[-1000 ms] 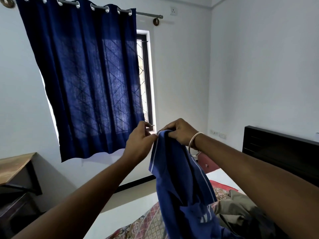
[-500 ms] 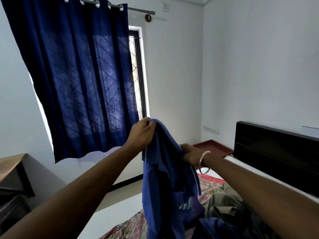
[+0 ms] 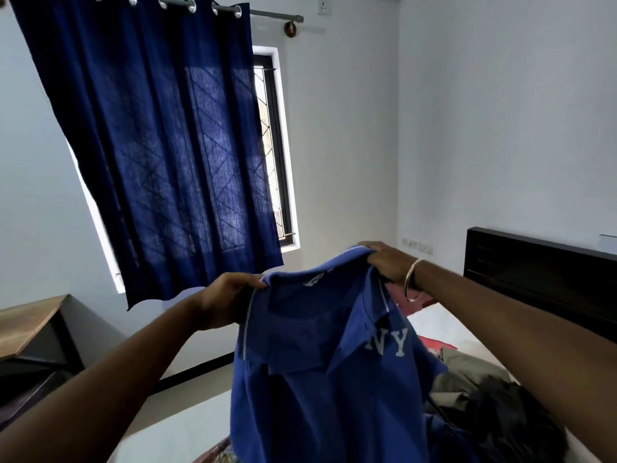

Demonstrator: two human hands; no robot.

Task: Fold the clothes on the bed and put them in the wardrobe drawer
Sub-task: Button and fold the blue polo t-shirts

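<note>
**Blue polo shirt held up by both shoulders**

While the room's left edge shows a wooden desk (image 3: 25, 324) against the wall, a navy eyelet curtain (image 3: 157, 145) hangs on its rod over most of the window (image 3: 274, 152), whose grille shows in the uncovered strip. Below the curtain, the left hand (image 3: 227, 302) has its fingers curled round the left shoulder seam of a blue polo shirt (image 3: 320, 389), pinching the cloth beside a thin white piping line. The shirt hangs in the air between the two hands, collar uppermost, with the white letters "NY" on the chest and its lower part dropping out of view. The right hand (image 3: 389, 262), a metal bangle (image 3: 411, 280) on its wrist, grips the other shoulder from above, a little higher than the left. Under that arm, on the bed (image 3: 447, 325), lies a heap of clothes (image 3: 480, 406), olive and dark; how many garments it holds is hard to tell. A patterned bedsheet (image 3: 220, 454) shows at the bottom edge. Furthest right stands the dark headboard (image 3: 541, 279).
</note>
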